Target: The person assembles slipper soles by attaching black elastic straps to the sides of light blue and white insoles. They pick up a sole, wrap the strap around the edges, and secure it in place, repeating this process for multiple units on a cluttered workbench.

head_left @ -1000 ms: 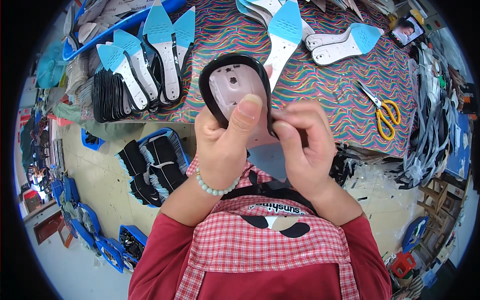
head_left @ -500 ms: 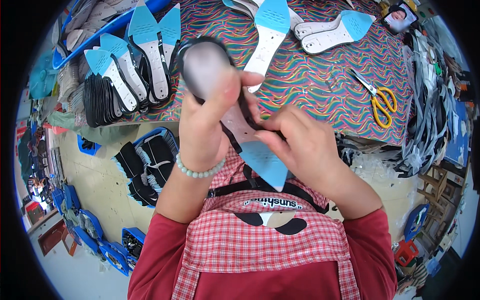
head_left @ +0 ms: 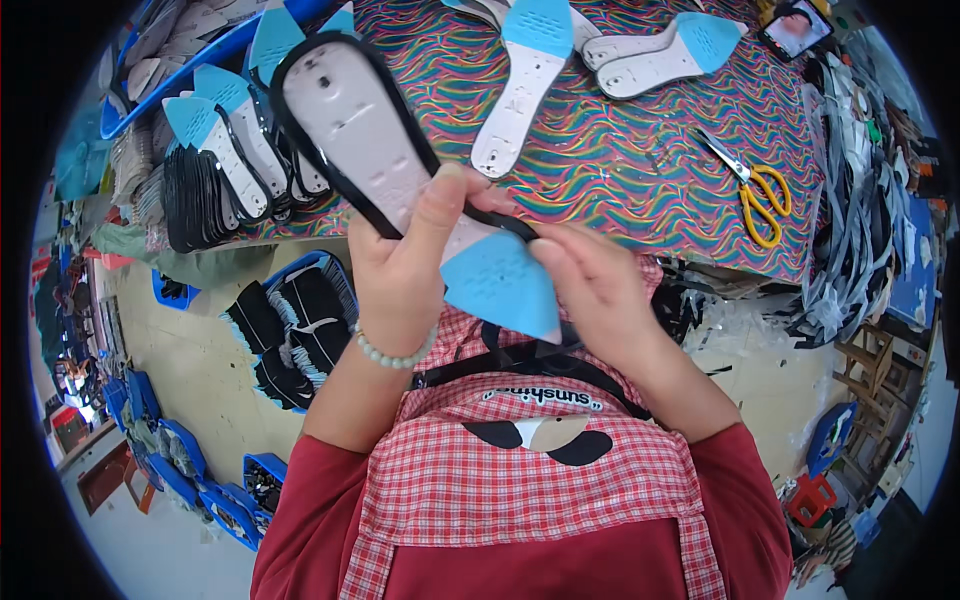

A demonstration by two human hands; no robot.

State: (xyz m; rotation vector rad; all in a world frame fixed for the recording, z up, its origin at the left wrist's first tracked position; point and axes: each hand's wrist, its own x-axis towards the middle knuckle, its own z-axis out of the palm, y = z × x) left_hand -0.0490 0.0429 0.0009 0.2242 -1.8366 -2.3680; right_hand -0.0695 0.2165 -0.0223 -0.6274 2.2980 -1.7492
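Observation:
Above my lap I hold a shoe insole [head_left: 355,120], white at the heel and waist with a light blue pointed toe. A black strip [head_left: 413,135] runs round its heel and along its sides. My left hand [head_left: 405,265] is closed round the narrow middle, thumb on top. At the edge beside the blue toe, my right hand [head_left: 600,290] pinches the end of the black strip; its fingertips are partly hidden. Beyond, a white insole with a blue toe [head_left: 520,100] lies on the patterned table, near a stacked pair of insoles [head_left: 655,65].
Finished-looking black-edged insoles [head_left: 205,195] stand in a row at the table's left, beside a blue tray [head_left: 165,92]. Yellow-handled scissors [head_left: 758,200] and a phone [head_left: 797,30] lie to the right. Grey strips [head_left: 845,200] hang past the right edge. A blue crate [head_left: 343,268] holds black pieces below.
The insole's heel has swung up and left, and its toe has come nearer my right hand. My right hand has shifted slightly along the edge toward the toe.

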